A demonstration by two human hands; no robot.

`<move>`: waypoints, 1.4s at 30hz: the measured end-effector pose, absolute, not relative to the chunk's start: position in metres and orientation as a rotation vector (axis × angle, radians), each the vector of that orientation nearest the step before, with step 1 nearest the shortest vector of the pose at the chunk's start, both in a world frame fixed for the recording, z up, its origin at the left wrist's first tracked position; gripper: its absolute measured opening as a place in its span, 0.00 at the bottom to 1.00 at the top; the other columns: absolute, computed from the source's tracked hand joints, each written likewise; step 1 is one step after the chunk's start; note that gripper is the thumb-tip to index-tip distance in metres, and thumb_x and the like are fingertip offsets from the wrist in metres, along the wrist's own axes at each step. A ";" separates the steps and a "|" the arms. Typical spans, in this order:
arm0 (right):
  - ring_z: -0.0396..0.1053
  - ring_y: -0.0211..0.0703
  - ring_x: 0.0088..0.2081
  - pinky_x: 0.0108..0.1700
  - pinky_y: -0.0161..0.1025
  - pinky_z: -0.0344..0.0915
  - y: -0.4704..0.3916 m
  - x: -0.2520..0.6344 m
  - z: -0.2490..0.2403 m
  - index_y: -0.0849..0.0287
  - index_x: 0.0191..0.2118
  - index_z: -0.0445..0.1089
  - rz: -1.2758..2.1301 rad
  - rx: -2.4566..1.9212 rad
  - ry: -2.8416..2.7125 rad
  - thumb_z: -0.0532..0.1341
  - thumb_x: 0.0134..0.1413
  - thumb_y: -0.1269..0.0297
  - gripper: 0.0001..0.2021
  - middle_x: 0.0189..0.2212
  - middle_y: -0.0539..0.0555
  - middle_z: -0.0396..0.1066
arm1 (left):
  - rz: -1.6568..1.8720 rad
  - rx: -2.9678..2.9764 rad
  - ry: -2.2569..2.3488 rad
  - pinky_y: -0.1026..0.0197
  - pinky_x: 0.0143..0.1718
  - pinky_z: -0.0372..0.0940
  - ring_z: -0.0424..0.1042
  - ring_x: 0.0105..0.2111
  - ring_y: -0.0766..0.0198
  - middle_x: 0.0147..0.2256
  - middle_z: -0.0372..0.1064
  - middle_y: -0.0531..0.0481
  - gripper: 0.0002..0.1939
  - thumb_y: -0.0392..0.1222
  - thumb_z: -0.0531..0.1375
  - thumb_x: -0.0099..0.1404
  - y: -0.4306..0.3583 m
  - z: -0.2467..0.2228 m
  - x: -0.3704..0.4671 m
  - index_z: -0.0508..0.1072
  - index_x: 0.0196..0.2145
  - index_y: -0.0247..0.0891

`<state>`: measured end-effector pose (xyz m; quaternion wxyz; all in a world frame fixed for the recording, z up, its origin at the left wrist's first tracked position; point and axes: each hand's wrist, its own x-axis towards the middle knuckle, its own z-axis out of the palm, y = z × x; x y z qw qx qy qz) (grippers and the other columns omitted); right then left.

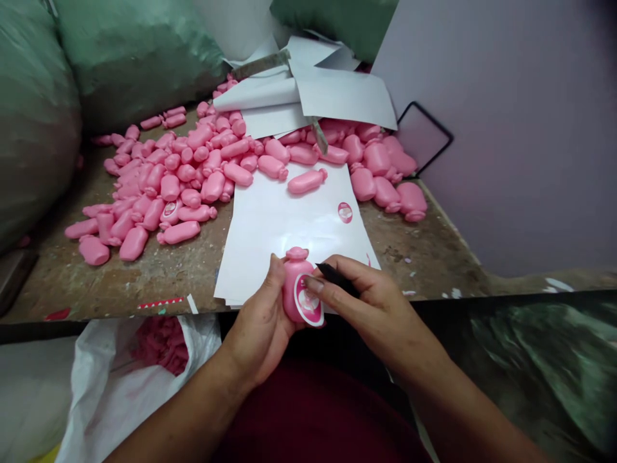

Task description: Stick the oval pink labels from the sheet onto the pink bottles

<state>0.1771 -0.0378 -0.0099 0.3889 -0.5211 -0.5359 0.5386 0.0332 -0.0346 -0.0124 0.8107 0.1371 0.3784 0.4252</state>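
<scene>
Upright in my left hand is a pink bottle, held between thumb and fingers above the front edge of the paper. An oval pink and white label lies on its face, its lower edge reaching the bottle's side. My right hand grips a thin black tool, and its thumb touches the top of the label. Behind the hands, white sheets carry one oval label at the right and a loose pink bottle lying near the top.
Heaps of pink bottles cover the table left and behind. More white sheets lie on the pile. Large green sacks stand at the back left. An open white sack with pink pieces hangs below the table edge.
</scene>
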 end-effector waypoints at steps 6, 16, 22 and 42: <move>0.64 0.37 0.25 0.28 0.35 0.60 -0.036 0.176 -0.011 0.55 0.26 0.66 1.401 -1.299 -1.306 0.62 0.59 0.59 0.12 0.20 0.46 0.67 | 0.922 0.388 0.825 0.64 0.33 0.68 0.72 0.38 0.63 0.42 0.72 0.46 0.23 0.59 0.52 0.71 -0.035 -0.014 0.033 0.69 0.52 0.39; 0.66 0.39 0.25 0.30 0.36 0.63 -0.032 0.177 -0.014 0.55 0.28 0.68 1.436 -1.311 -1.283 0.64 0.57 0.56 0.11 0.21 0.47 0.68 | 0.918 0.415 0.839 0.64 0.31 0.67 0.69 0.34 0.65 0.41 0.71 0.47 0.23 0.60 0.53 0.71 -0.034 -0.017 0.033 0.70 0.51 0.39; 0.65 0.39 0.24 0.28 0.36 0.62 -0.031 0.176 -0.014 0.55 0.26 0.67 1.424 -1.313 -1.306 0.66 0.55 0.51 0.15 0.19 0.46 0.67 | 0.924 0.419 0.839 0.63 0.32 0.66 0.72 0.37 0.62 0.41 0.72 0.47 0.25 0.62 0.57 0.67 -0.034 -0.019 0.033 0.70 0.52 0.40; 0.62 0.38 0.26 0.29 0.35 0.59 -0.029 0.175 -0.012 0.57 0.26 0.66 1.346 -1.353 -1.345 0.63 0.55 0.56 0.12 0.22 0.47 0.65 | 0.914 0.761 0.921 0.58 0.57 0.60 0.68 0.55 0.58 0.50 0.71 0.49 0.21 0.50 0.61 0.68 -0.039 -0.025 0.027 0.68 0.57 0.46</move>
